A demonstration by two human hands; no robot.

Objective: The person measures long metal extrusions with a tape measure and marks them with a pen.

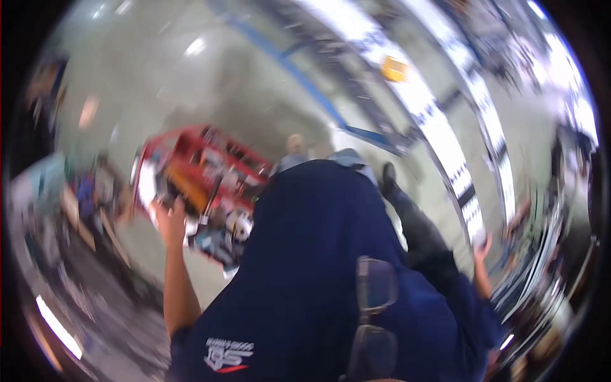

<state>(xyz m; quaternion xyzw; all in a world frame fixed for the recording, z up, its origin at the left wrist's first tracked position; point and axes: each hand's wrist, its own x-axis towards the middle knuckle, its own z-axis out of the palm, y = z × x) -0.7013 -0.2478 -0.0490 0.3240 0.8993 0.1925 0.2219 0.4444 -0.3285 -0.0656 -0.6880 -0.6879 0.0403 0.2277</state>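
Note:
My left hand (pixel 170 223) is at the near left side of a red tool cart (pixel 164 141), its fingers curled about a small dark thing (pixel 167 200) that is too blurred to name. Loose tools and parts, among them an orange-yellow piece (pixel 186 186), crowd the cart. Far to the right, my right hand (pixel 482 248) is beside the near end of a long white strip with dark marks (pixel 439 127). Blur hides whether its fingers grip that end or only touch it.
A yellow block (pixel 394 69) rests on the long strip, and a second white strip (pixel 487 105) runs alongside. A blue-edged frame (pixel 305 89) lies beyond. A dark trouser leg and shoe (pixel 389 175) show near the strips. Long stock (pixel 83 280) is blurred at left.

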